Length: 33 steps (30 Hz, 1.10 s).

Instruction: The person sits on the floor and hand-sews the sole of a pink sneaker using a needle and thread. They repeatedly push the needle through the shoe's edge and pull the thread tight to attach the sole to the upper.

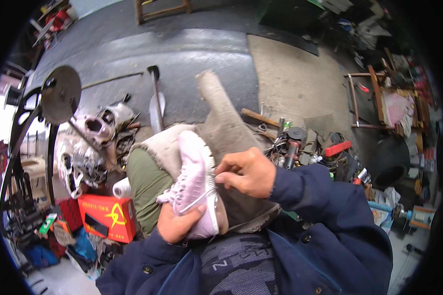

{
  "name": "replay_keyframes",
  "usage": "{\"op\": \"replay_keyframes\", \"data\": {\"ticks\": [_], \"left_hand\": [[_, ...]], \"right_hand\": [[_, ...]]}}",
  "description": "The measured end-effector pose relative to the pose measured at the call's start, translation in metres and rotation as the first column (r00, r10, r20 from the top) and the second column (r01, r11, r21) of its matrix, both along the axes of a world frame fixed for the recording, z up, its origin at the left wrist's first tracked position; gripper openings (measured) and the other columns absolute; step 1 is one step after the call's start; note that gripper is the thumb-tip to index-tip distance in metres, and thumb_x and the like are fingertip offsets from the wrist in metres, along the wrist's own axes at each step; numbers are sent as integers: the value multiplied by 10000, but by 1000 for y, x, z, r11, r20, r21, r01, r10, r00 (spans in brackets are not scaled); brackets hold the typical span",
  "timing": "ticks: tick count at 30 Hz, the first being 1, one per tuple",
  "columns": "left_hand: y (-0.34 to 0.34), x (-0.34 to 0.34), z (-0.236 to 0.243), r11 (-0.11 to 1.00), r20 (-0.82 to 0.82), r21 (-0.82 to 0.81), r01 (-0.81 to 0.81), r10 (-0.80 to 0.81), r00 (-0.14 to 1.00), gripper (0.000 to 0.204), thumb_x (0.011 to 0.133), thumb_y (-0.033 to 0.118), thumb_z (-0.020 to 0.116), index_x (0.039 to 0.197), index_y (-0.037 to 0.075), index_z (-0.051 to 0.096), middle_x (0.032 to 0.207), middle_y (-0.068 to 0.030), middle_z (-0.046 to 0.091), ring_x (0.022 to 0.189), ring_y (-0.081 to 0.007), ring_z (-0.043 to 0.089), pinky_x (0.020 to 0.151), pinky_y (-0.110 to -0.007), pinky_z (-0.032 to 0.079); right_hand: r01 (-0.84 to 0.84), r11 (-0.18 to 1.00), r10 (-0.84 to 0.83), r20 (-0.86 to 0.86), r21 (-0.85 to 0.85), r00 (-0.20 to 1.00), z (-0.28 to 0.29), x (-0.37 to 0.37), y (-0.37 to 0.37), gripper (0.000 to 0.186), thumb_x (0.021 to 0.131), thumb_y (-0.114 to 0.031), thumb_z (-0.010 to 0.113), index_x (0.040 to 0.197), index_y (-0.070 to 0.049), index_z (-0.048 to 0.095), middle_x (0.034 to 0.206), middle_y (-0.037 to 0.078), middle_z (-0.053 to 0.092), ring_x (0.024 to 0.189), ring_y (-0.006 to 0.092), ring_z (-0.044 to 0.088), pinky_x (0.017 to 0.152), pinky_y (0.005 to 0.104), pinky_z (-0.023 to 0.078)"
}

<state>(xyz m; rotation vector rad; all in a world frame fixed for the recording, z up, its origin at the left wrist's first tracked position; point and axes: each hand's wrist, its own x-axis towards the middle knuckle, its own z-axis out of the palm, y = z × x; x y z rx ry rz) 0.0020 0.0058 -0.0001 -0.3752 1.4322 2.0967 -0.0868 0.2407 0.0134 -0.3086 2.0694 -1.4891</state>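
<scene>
A pale pink sneaker (pixel 192 164) with a white sole lies across my lap, toe pointing away from me. My left hand (pixel 177 223) grips it near the heel and ankle opening, thumb over the side. My right hand (pixel 248 172) is closed in a pinch just right of the sole's edge. Whatever is between those fingertips is too small to make out. A thin white strand crosses the shoe's side toward the sole. Beneath the shoe, a worn grey-brown cloth (pixel 221 115) covers part of my green trouser leg (pixel 145 179).
At left stand a black machine with a round metal wheel (pixel 61 94), a white thread spool (pixel 122 188), and a red box (pixel 125 223) carrying a dark phone (pixel 96 224). Several tools, including a wooden handle (pixel 258 117) and a red block (pixel 337 148), clutter the right floor.
</scene>
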Motion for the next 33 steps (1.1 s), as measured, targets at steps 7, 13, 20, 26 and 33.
{"op": "replay_keyframes", "data": {"ticks": [7,13,20,26,33], "left_hand": [[9,11,-2,997,-153,-56,-51,41,987,450,929,33,703,1360,-30,588,1207,-65,691,1089,-171,652,974,-324,505],[11,10,11,960,-238,-274,52,-120,964,301,949,83,716,1215,-53,684,1140,-91,727,1022,-164,666,925,-329,514],[-8,32,42,673,-381,-739,-20,-393,837,95,866,61,797,915,-10,755,739,-116,728,652,-161,674,657,-315,529],[-10,61,47,529,-629,-729,-435,-266,731,106,829,-11,809,838,22,709,857,-122,694,671,-170,629,586,-280,446],[12,67,19,882,-378,267,-389,467,799,169,1019,155,639,1025,25,531,935,-164,697,857,-235,703,840,-372,549]], "right_hand": [[-22,990,23,3,-139,1000,-7,4,13,133,959,-60,732,1031,50,714,822,102,742,728,117,700,670,274,554],[63,981,-77,-74,-183,994,-11,24,23,153,957,-82,729,1051,38,727,804,112,750,703,126,703,658,282,545],[92,978,-121,-145,-187,982,-19,33,29,171,964,-102,732,1080,23,738,816,104,758,720,114,716,666,269,552],[91,983,-115,-148,-158,982,-18,33,32,171,972,-106,731,1089,18,738,803,82,749,711,97,691,661,263,536],[112,973,-133,-96,-199,986,-18,36,36,176,975,-110,727,1084,28,731,809,76,743,721,95,685,668,265,537]]}}
